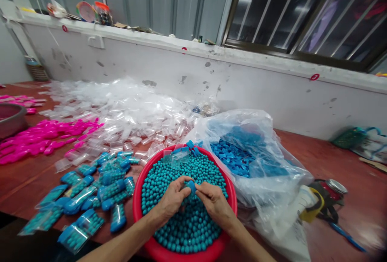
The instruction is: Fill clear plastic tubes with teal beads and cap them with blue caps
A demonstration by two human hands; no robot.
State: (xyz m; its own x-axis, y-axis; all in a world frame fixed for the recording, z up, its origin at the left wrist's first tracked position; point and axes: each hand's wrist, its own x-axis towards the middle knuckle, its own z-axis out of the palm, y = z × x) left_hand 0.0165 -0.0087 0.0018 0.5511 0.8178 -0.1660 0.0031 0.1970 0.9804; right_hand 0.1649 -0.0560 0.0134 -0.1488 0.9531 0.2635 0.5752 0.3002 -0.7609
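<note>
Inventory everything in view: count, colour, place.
tub: one, red, centre
beads: many, teal, in tub
filled packs: many, blue and teal, left
clear sleeves: many, colourless, mostly back left
plastic bag: one, translucent, right of tub
blue pieces: many, blue, mostly in bag
pink pieces: many, pink, left
basin: one, grey, left edge
silver-lidded object: one, red, right
blue stick: one, blue, right
stickers: three, red, along ledge
ledge clutter: several, mixed, upper left
window: one, barred, upper right
table: one, red, beneath
held piece: one, blue, between hands
left hand, right hand: one each, bare, over tub
</note>
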